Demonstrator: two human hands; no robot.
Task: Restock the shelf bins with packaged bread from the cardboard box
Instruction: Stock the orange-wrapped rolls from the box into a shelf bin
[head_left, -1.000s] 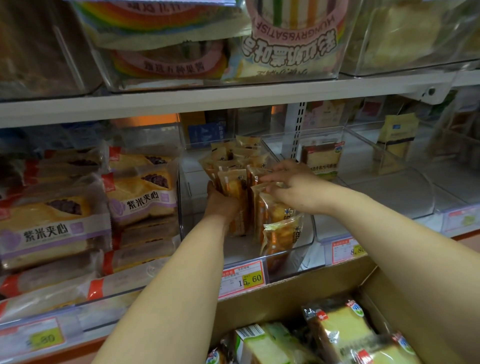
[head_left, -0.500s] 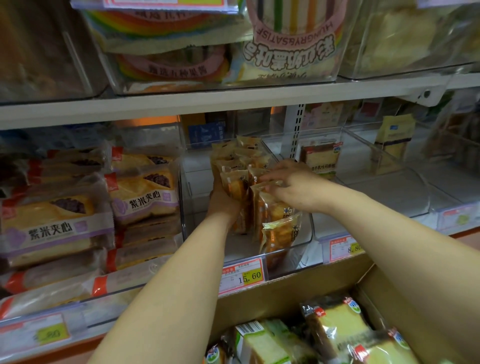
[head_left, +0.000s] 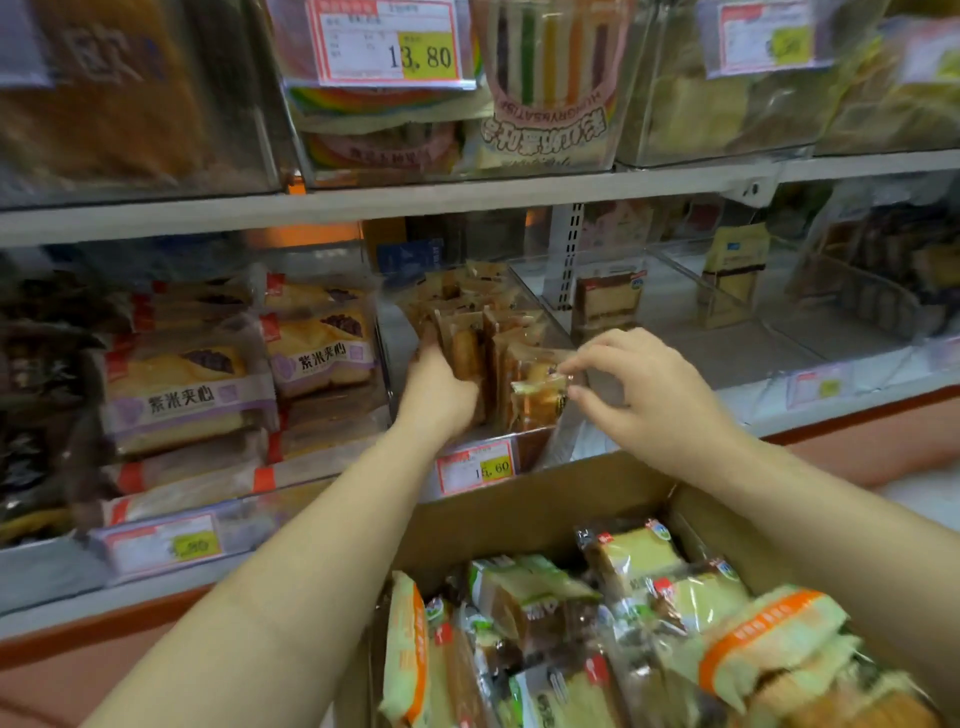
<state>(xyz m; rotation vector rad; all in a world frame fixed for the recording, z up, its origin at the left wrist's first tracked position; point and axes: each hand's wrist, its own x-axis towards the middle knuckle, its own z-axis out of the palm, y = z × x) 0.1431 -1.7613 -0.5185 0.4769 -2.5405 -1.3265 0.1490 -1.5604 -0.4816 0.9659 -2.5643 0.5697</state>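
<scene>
A clear shelf bin (head_left: 540, 447) in the middle row holds several upright orange-brown bread packets (head_left: 498, 332). My left hand (head_left: 439, 382) is inside the bin, pressed against the left side of the packets and gripping them. My right hand (head_left: 649, 387) hovers at the bin's front right, thumb and forefinger pinching the top edge of the front bread packet (head_left: 537, 400). The cardboard box (head_left: 545, 499) sits below the shelf, full of packaged bread (head_left: 628, 561) in green, yellow and orange wrappers.
Left bin holds stacked purple-label bread (head_left: 187, 395). To the right stand near-empty clear bins with a brown cake pack (head_left: 608, 301) and a yellow pack (head_left: 735, 270). Upper shelf bins carry rainbow cake (head_left: 550, 83). Price tags (head_left: 475, 467) hang on the bin fronts.
My right hand has moved off the top of the packets, right and toward me, now pinching the front packet's edge. The view has shifted down, showing more of the box.
</scene>
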